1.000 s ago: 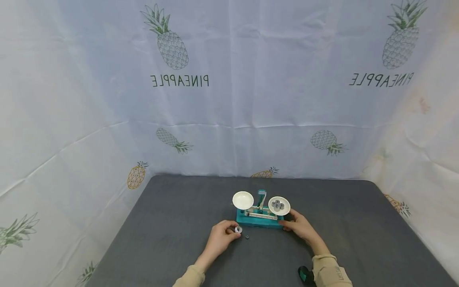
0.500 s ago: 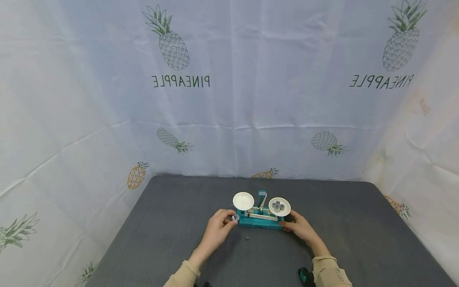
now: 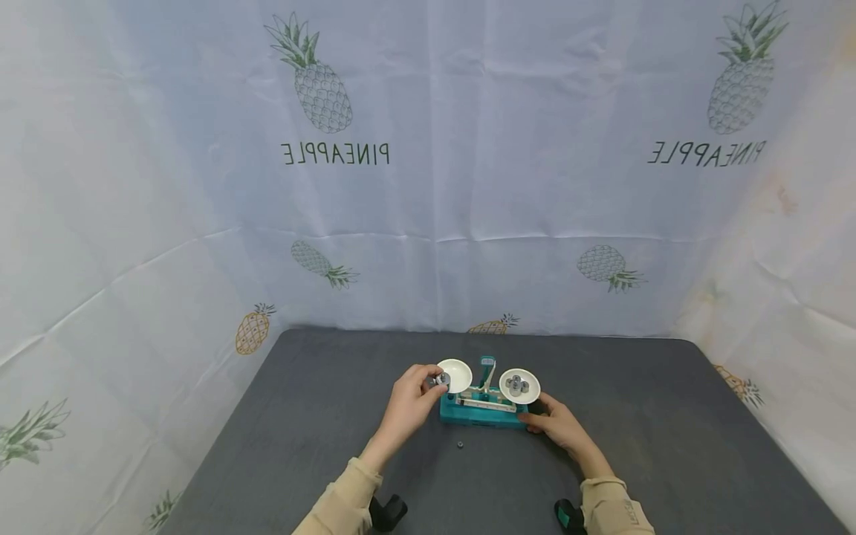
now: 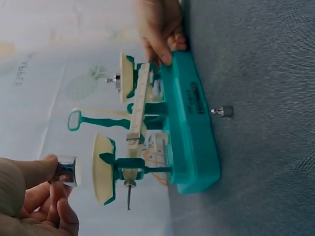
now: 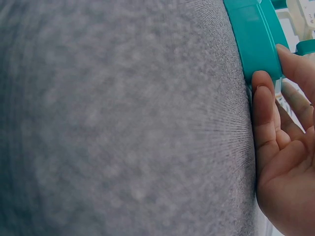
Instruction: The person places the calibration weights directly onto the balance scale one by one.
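Observation:
My left hand (image 3: 405, 403) pinches a shiny cylindrical metal weight (image 4: 67, 170) between thumb and fingers. In the head view the weight overlaps the edge of the cream left pan (image 3: 459, 376); the left wrist view shows it just above that pan, with a gap between. Nothing lies in the left pan. Several knobbed weights (image 3: 516, 385) stand in the right pan (image 3: 529, 398) of the teal balance scale (image 3: 478, 417). My right hand (image 3: 564, 429) grips the right end of the scale's base (image 5: 258, 42), thumb and fingers around its corner.
A tiny knobbed weight (image 4: 224, 111) stands on the dark grey table (image 3: 301, 431) in front of the scale. A pineapple-print cloth (image 3: 428, 193) hangs behind and at both sides. Black wrist devices (image 3: 388, 513) show under the sleeves.
My left hand has lifted the metal weight from near the table, in front of the scale, up and forward to the left pan. My right hand stays on the base.

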